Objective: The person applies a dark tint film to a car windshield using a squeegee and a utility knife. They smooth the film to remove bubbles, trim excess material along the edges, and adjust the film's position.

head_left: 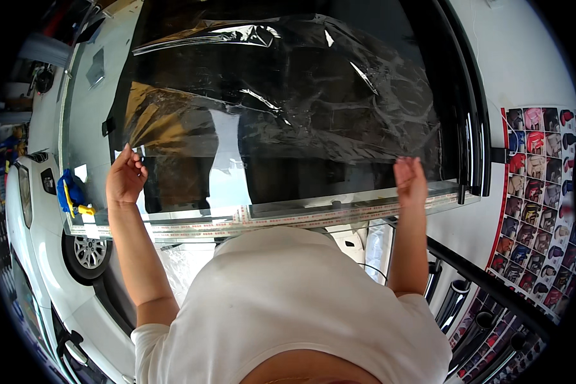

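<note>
A thin, crumpled sheet of clear plastic film point(339, 121) stretches between my hands above a dark film sheet point(288, 182). My left hand point(125, 180) is closed in a pinch at the clear film's near left corner, where folds fan out with a yellowish sheen. Over at the near right, my right hand point(411, 182) has its fingertips pressed together on the clear film's edge; it is slightly blurred. Under both sheets lies a glass tabletop point(91, 144), and a measuring strip point(288, 221) runs along its near edge.
Long black rolls point(472, 109) line the table's right side. A blue and yellow object point(70, 193) sits at the left edge, and a small black piece point(109, 126) lies farther in. A white car point(57, 243) stands at left; a picture chart point(537, 192) hangs at right.
</note>
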### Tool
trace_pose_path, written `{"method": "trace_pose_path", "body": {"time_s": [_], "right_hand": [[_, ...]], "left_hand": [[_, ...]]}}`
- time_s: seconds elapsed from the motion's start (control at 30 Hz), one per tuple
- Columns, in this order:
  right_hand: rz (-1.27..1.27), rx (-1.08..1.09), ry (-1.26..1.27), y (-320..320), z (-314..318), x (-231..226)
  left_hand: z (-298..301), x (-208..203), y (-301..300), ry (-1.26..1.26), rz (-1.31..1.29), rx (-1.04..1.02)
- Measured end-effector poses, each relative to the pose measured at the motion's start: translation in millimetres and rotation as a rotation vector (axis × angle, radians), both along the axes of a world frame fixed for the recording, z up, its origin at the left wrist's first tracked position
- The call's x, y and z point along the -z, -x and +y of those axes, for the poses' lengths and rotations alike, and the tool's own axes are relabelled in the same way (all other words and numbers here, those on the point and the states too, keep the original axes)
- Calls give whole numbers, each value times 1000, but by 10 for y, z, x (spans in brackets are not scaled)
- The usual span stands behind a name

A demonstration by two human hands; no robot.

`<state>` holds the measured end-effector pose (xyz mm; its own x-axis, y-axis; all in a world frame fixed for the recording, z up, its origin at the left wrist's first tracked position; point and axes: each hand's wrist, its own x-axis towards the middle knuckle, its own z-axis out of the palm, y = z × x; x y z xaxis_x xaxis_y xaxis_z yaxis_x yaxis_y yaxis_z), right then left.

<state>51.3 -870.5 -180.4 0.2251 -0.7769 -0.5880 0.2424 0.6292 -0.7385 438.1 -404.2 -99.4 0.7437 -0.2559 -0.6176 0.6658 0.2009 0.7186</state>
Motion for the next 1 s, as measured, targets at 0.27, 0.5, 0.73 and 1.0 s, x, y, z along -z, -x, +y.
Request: {"method": "trace_pose_path", "body": {"time_s": [0.27,0.5,0.73,1.0], "right_hand": [[494,114,198,600,-1245,230],[384,32,517,538,-1654,-454],[477,47,397,809,-1625,-8],[580,52,372,819,-1304,211]], "left_hand": [[-75,-13,-63,-49,-70,16],[-147,-288,10,57,-115,2],[96,40,179,-161,-111,54],[111,303,211,-686,-293,256]]}}
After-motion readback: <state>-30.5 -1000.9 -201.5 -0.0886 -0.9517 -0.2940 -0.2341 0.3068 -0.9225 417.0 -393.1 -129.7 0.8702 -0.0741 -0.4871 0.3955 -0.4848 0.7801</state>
